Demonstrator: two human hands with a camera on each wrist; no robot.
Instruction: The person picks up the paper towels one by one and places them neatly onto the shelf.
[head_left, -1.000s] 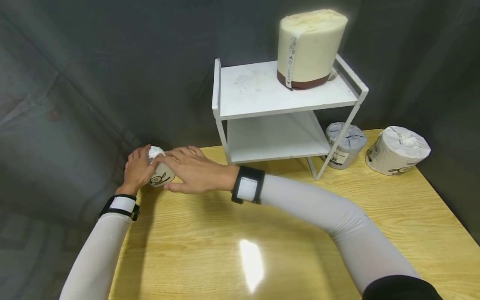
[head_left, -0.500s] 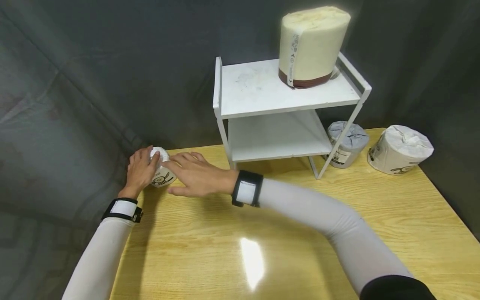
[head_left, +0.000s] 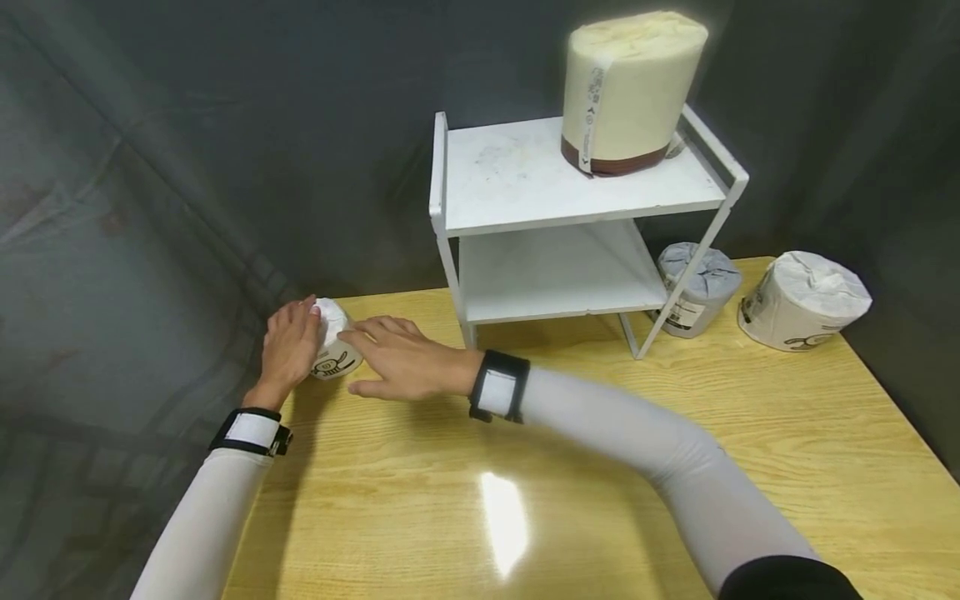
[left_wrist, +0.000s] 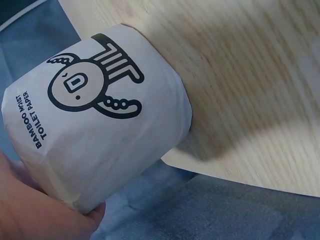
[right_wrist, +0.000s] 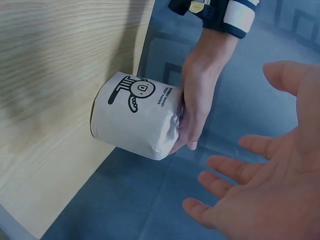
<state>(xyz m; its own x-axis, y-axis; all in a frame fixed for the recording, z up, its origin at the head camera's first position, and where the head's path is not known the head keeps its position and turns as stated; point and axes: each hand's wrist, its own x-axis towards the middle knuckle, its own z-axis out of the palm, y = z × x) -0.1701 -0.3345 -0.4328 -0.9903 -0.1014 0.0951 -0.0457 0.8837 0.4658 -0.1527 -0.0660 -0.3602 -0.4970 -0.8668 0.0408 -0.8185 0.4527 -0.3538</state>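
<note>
A white paper-wrapped toilet roll (head_left: 333,360) stands on the wooden table near its far left corner, with black line-drawn figure and "bamboo moist toilet paper" print facing forward. My left hand (head_left: 291,342) lies over its top and left side; the left wrist view catches only part of that hand (left_wrist: 45,215) at the roll's (left_wrist: 100,115) top end. In the right wrist view the left hand's fingers extend along the roll's (right_wrist: 135,117) crumpled top. To the right of the roll, my right hand (head_left: 408,360) hovers with fingers spread, a gap between its palm (right_wrist: 280,190) and the roll.
A white two-tier shelf (head_left: 510,179) stands at the back, bearing a large cream pack (head_left: 637,96) with a brown base. A grey-wrapped roll (head_left: 701,275) sits behind its right leg, beside another white roll (head_left: 806,300). Dark cloth (head_left: 187,192) hangs behind and left.
The toilet roll and my left hand have shifted slightly right in the head view, and my right hand a little right too. The head view itself has drifted slightly.
</note>
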